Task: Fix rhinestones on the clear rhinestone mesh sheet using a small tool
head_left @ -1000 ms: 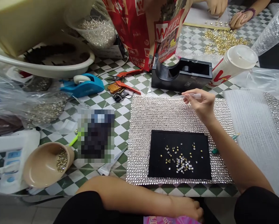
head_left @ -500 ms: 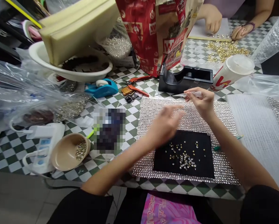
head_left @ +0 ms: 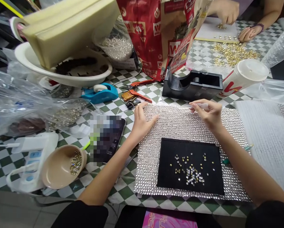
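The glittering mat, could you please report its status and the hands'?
Left hand open at upper left corner of glittering mat. Right hand pinching thin white tool. Black pad with loose stones covering part of mat.

The worktop [head_left: 68, 134] wears a green-and-white checked cover. Directly on it lie a sheet of rhinestones [head_left: 175, 123], a tan bowl [head_left: 55, 172], a phone [head_left: 110, 141], a blue tape dispenser [head_left: 108, 96], a black tape dispenser [head_left: 191, 88], orange-handled pliers [head_left: 139, 95], a power strip [head_left: 38, 158] and a red paper bag [head_left: 149, 47].
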`<state>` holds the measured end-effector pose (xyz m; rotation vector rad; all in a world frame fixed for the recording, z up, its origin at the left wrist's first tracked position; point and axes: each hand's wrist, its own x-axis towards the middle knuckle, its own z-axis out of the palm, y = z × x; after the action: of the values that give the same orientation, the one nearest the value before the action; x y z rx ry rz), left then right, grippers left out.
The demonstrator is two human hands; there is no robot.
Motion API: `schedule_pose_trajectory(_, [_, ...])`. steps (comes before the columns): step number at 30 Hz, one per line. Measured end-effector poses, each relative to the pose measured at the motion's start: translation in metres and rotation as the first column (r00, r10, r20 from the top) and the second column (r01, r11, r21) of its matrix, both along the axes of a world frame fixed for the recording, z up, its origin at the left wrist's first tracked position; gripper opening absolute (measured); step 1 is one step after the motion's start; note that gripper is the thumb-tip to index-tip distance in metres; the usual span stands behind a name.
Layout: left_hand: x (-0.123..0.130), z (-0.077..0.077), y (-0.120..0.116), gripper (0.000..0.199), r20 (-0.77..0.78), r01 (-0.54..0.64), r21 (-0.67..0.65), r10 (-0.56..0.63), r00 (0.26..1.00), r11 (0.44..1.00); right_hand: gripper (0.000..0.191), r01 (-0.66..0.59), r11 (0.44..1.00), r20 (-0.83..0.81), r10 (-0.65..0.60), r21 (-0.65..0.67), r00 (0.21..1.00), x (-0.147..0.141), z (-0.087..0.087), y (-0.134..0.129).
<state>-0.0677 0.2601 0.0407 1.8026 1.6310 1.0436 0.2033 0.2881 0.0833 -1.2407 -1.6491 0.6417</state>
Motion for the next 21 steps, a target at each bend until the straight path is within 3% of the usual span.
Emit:
schedule_pose_trajectory(9, [-0.0029, 0.0016, 0.0011, 0.058, 0.105, -0.004, -0.055, 0.009, 0.994, 0.998, 0.009, -0.021, 0.999, 0.036, 0.020, 0.039, 0.999, -0.0012, -0.0018, -0.0005])
schedule_pose_trajectory(21, [-0.0039, -0.0018, 0.0019, 0.061, 0.092, 0.009, -0.018, -0.008, 0.996, 1.000, 0.010, -0.003, 0.996, 0.100, -0.006, 0.087, 0.995, 0.0023, -0.0028, -0.0005])
